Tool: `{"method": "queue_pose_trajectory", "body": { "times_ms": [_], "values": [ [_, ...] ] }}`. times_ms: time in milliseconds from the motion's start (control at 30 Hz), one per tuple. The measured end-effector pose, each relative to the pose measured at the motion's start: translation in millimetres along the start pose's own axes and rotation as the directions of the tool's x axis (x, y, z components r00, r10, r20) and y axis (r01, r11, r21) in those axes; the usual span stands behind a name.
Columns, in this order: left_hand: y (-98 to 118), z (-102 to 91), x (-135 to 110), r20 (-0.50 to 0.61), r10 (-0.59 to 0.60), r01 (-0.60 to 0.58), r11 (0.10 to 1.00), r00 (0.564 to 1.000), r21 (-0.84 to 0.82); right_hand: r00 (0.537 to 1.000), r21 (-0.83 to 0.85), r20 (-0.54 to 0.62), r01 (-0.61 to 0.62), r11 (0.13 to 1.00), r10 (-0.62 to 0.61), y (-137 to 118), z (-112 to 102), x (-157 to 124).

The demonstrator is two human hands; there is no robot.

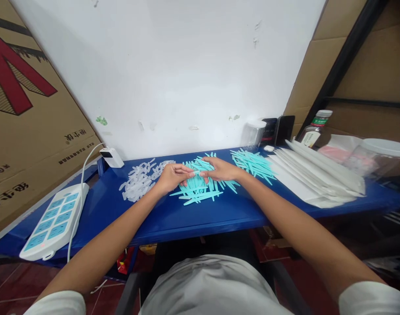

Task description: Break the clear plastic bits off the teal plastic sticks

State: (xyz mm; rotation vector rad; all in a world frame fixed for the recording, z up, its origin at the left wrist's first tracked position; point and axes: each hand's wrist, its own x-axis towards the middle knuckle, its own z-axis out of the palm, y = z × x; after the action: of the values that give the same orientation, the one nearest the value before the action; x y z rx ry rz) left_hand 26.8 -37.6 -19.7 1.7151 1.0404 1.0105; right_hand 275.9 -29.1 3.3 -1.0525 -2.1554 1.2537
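Observation:
Over the middle heap of thin turquoise plastic sticks (200, 193), my two hands meet with their fingertips close together. My left hand (172, 177) is closed in a pinch, thumb against fingers. From the other side my right hand (221, 169) pinches too. A small turquoise stick (196, 173) shows between the thumbs; the fingers cover most of it. To the left of my left hand lies a pile of small translucent white plastic pieces (139, 183). A second group of turquoise sticks (252, 162) lies to the right, beyond my right wrist.
On the blue table (200, 221), a white power strip (57, 218) and a white box-shaped device (112, 157) sit at left. White padded envelopes (318, 173), a clear jar (254, 134), a dark bottle (314, 131) and a lidded tub (380, 155) stand at right. A white wall (173, 78) rises behind.

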Motion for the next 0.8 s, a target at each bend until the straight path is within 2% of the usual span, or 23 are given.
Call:
{"method": "queue_pose_trajectory", "body": {
  "times_ms": [167,300,400,533,700,800],
  "values": [
    [1.8,1.0,0.3,-0.009,-0.009,0.009,0.999,1.0,-0.032,1.0,0.002,-0.017,0.018,1.0,-0.018,1.7,2.1,2.0],
    [3.8,-0.9,2.7,-0.062,0.005,-0.006,1.0,0.998,-0.017,0.995,-0.032,-0.024,0.094,0.995,-0.095,1.6,-1.3,3.6],
    [1.4,-6.9,5.1,-0.106,0.019,-0.018,1.0,0.994,0.009,0.985,-0.114,-0.069,0.151,0.982,-0.159,1.6,-8.2,2.7],
    [-1.3,-13.7,6.0,-0.155,0.004,-0.004,1.0,0.988,0.003,0.966,-0.251,-0.159,0.158,0.955,-0.202,2.3,-15.2,0.8],
    [-0.5,-11.4,3.7,-0.137,-0.025,0.023,1.0,0.99,-0.02,0.951,-0.288,-0.179,0.195,0.938,-0.252,4.2,-12.0,2.4],
    [-1.3,-10.8,5.4,-0.113,-0.023,0.027,0.999,0.993,0.033,0.949,-0.315,-0.159,0.214,0.925,-0.273,5.1,-12.7,4.4]
  ]
}}
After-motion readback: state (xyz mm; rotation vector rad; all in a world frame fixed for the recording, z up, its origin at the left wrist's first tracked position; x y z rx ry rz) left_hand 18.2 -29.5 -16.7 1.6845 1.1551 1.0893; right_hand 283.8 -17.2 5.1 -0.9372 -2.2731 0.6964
